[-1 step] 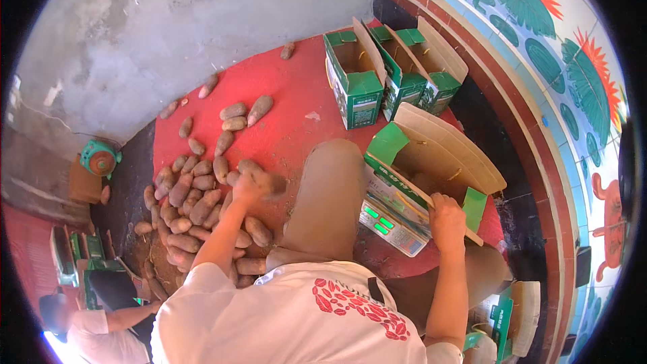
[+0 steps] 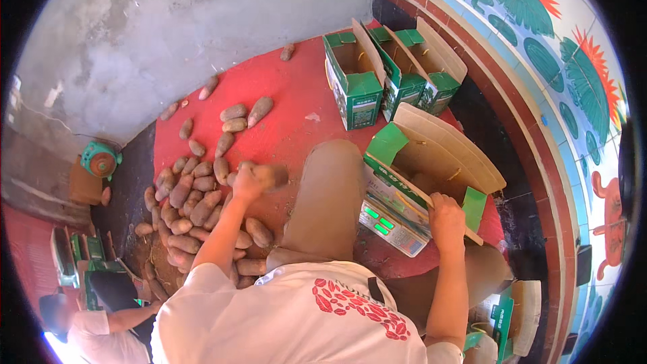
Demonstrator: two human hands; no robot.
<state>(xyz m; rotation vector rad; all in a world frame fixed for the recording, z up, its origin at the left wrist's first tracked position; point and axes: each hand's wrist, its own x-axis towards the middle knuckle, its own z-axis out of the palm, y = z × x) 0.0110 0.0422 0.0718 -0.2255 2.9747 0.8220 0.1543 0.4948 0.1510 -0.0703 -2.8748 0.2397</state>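
My left hand (image 2: 249,184) is closed around a brown sweet potato (image 2: 275,176), held above the red floor covering beside my knee; motion blurs it a little. Just left of that hand lies a heap of similar sweet potatoes (image 2: 180,193). On the right, the fingers of my right hand (image 2: 446,219) grip the near upper edge of an open green and brown cardboard box (image 2: 445,155). Under the box's near side shows a digital scale (image 2: 394,229) with lit green displays. The box's inside is mostly in shadow, with brown shapes that I cannot make out clearly.
Three open green cartons (image 2: 364,87) stand at the back right near the tiled wall. Behind me at the right is another carton (image 2: 502,320). A person (image 2: 108,330) works at the lower left, near more cartons. A teal fan-like machine (image 2: 101,159) stands by the grey wall.
The sweet potato in my left hand has tilted, its right end slightly higher. My right hand and the box have stayed in place.
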